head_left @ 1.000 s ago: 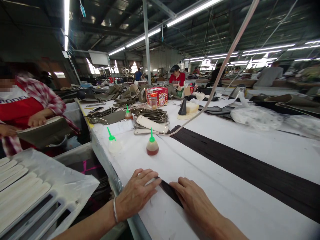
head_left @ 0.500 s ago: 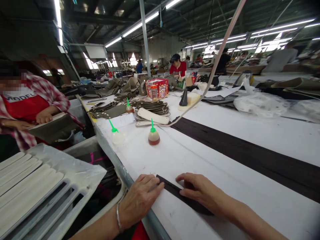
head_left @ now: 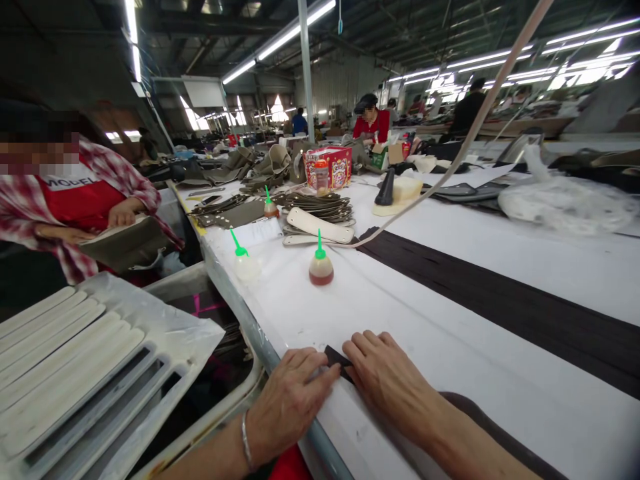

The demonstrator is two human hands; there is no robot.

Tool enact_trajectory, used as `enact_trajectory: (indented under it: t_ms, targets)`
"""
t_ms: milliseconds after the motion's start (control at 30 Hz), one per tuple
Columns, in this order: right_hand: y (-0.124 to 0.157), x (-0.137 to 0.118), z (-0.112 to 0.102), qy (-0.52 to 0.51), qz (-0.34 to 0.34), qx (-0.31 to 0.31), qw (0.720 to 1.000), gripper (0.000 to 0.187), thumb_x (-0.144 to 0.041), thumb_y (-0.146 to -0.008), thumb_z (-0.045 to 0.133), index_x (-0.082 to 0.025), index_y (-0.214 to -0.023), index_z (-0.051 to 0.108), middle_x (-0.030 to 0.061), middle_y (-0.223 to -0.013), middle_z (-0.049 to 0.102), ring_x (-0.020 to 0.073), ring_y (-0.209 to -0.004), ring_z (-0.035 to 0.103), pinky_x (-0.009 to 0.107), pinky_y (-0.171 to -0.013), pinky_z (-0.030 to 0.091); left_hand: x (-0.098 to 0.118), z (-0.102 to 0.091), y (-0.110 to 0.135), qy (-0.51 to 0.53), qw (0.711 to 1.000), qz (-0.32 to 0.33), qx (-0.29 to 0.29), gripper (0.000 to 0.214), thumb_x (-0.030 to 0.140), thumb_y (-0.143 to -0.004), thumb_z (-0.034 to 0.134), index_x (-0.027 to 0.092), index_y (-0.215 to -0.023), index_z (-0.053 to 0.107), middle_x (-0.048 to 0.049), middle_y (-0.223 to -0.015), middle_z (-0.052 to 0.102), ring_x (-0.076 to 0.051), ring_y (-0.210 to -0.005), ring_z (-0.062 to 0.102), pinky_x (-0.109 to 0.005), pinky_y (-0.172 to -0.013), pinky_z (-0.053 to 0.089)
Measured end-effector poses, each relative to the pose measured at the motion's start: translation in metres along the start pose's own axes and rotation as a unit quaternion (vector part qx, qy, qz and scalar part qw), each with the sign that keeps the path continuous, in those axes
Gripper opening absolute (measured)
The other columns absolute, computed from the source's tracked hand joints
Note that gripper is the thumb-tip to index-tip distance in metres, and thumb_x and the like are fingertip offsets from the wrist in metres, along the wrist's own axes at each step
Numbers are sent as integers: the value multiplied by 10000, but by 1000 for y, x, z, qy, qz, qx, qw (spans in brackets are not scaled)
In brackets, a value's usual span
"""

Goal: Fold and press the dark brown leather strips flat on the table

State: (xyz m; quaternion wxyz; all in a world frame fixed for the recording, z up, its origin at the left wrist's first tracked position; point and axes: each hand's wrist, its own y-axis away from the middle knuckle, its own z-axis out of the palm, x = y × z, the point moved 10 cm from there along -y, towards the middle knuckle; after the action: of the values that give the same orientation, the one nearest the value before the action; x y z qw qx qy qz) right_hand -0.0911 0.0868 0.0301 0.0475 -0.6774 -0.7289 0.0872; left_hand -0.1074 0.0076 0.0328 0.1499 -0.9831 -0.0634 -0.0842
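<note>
A narrow dark strip (head_left: 336,357) lies on the white table (head_left: 450,333) near its front edge, mostly covered by my hands. My left hand (head_left: 293,400) rests on the table edge with its fingers flat, fingertips touching the strip's left end. My right hand (head_left: 387,380) lies palm down over the strip, fingers stretched out and pressing it. The strip's far part reappears by my right forearm (head_left: 480,420). Neither hand grips anything.
Two green-capped glue bottles (head_left: 321,265) (head_left: 245,261) stand behind my hands. A wide dark band (head_left: 500,300) runs across the table. Pale straps lie on a rack (head_left: 65,360) at left. A person in a red plaid shirt (head_left: 75,200) holds a grey piece. A cord (head_left: 450,127) hangs down.
My right hand slid left along the strip until it met my left hand, covering most of it. The camera view shifted slightly.
</note>
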Motion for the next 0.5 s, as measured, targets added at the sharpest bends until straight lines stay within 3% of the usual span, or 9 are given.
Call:
enact_trajectory:
  t_ms: [133,233,333,500]
  targets:
    - [-4,-5,5,12,-22,3,1000,156,-42,-841,521,-197,-851,512,22,-824,547,218,-759,491,346,-731,313,-1,1,1,13,1000,-3,-2,339,182,-982,368,193,-1288,513,-97,-1137,580,-252,-1048,520,-436,-894,458]
    - [-7,8,9,-84,58,-37,994,151,-57,-876,490,-188,-817,537,36,-842,576,208,-789,514,339,-752,308,-2,-1,0,17,1000,2,2,334,189,-981,375,201,-1283,518,-92,-1121,586,-253,-1055,517,-437,-897,455]
    - [-6,28,16,-166,161,-60,971,156,-131,-924,464,-177,-805,554,45,-838,604,193,-769,536,315,-713,315,-2,-2,-1,13,1000,6,3,333,187,-973,395,212,-1279,523,-87,-1125,592,-255,-1073,514,-437,-905,453]
    - [-4,47,23,-240,203,-79,946,255,-181,-953,382,-192,-770,560,4,-743,614,145,-659,541,249,-583,323,-3,-4,-1,7,1000,2,7,335,187,-967,421,227,-1282,526,-76,-1129,602,-251,-1069,518,-434,-897,459]
